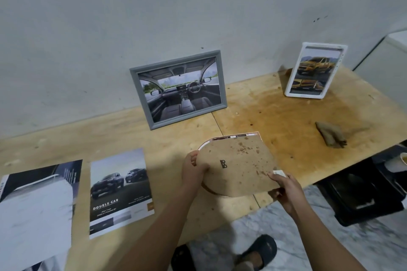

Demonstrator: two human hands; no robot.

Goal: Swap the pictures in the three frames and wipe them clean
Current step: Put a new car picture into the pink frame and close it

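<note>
I hold a rounded frame (236, 166) face down over the table's front edge, its stained brown backing board up and a picture's edge showing at its top. My left hand (193, 170) grips its left rim, and my right hand (284, 189) grips its lower right corner by a small white tab. A grey frame (176, 88) with a car-interior picture leans on the wall. A white frame (315, 71) with a yellow-truck picture stands at the back right. Two loose car pictures lie on the left, the "Double Cab" page (120, 191) and a pale one (36, 211). A brown cloth (330, 134) lies to the right.
The plywood table (275, 112) stands against a grey wall. A dark box (363, 196) sits on the marble floor under the table's right end. A white cabinet (383, 55) is at the far right. My sandalled feet (257, 251) show below.
</note>
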